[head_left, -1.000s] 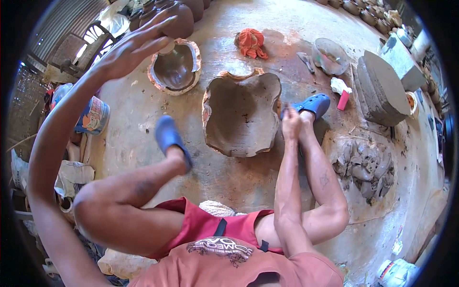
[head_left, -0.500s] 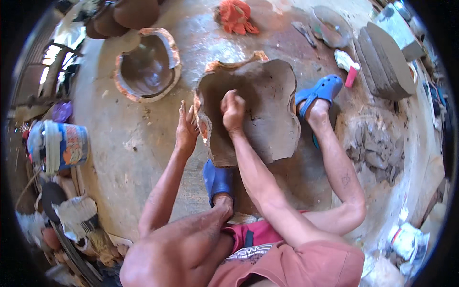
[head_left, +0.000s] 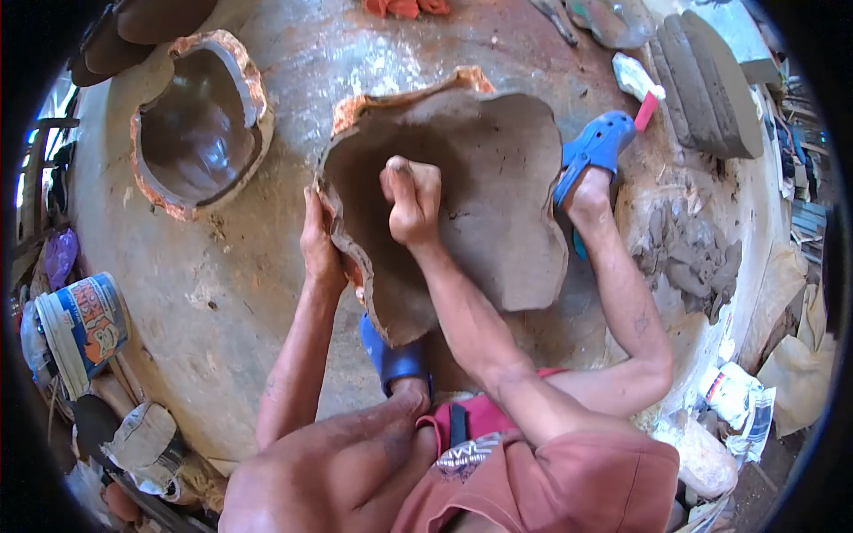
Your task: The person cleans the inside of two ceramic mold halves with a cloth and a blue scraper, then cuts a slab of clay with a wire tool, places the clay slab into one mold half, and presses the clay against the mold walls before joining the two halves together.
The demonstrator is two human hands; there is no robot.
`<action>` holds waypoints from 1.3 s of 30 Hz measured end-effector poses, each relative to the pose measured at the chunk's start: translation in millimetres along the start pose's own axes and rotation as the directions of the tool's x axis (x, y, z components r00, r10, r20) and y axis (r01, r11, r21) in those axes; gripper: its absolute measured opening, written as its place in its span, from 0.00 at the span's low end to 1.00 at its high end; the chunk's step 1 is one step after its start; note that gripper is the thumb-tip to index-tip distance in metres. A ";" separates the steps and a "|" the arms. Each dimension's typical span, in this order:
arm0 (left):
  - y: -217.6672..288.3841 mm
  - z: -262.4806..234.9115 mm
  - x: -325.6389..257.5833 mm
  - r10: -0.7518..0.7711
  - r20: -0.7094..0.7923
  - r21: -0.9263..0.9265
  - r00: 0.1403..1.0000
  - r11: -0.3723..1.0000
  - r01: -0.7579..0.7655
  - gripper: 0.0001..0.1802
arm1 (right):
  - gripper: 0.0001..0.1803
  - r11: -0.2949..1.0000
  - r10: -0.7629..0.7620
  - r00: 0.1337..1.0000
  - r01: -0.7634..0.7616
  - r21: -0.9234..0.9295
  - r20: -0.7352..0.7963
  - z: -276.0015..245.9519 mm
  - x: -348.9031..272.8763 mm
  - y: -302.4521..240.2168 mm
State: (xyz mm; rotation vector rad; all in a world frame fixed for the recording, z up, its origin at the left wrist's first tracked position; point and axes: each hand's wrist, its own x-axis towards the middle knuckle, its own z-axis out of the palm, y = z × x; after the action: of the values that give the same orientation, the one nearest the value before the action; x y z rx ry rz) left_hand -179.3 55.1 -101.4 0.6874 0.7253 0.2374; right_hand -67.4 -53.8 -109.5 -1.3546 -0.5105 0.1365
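Observation:
A wide sheet of grey-brown clay [head_left: 511, 195] lines a bowl-like mould [head_left: 351, 114] with a rough orange rim, standing between my feet. Its wavy clay edge overhangs at the front and right. My right hand [head_left: 413, 200] is curled into a fist, down in the dark hollow of the clay, with nothing visible in it. At the mould's left side my left hand [head_left: 318, 244] holds the outer wall, its fingers pointing up along it and partly hidden behind the rim.
A second clay-lined mould [head_left: 200, 124] stands at far left. Stacked clay slabs [head_left: 697, 84] and a pile of clay scraps [head_left: 689, 253] lie to the right. A bucket [head_left: 84, 324] is at left. My blue clogs [head_left: 600, 147] flank the work; an orange cloth [head_left: 404, 7] lies at the far edge.
My left hand has come from beside the mould to rest against its side. The right fist has shifted slightly within the clay hollow. The view has moved, so the second mould appears further left.

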 end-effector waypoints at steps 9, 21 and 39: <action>-2.5 10.2 -7.8 0.039 -0.110 0.065 0.993 0.997 -0.032 0.33 | 0.24 0.975 -0.061 0.995 0.075 -0.211 0.073 -27.9 3.1 21.4; -14.2 18.1 -25.1 0.136 -0.147 0.066 0.980 0.990 -0.128 0.34 | 0.27 0.994 -0.106 0.994 0.107 -0.034 0.037 -59.2 19.0 -12.2; -10.1 43.1 -18.3 0.336 -0.095 0.335 0.937 0.897 -0.288 0.30 | 0.32 0.917 0.256 0.938 -0.312 0.248 0.234 -70.4 11.0 34.3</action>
State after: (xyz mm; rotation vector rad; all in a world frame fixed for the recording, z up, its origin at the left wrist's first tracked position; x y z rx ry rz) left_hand -163.7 18.4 -75.0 1.1061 0.8049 0.4797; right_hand -21.0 -104.9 -148.0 -1.1323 -0.4356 0.5702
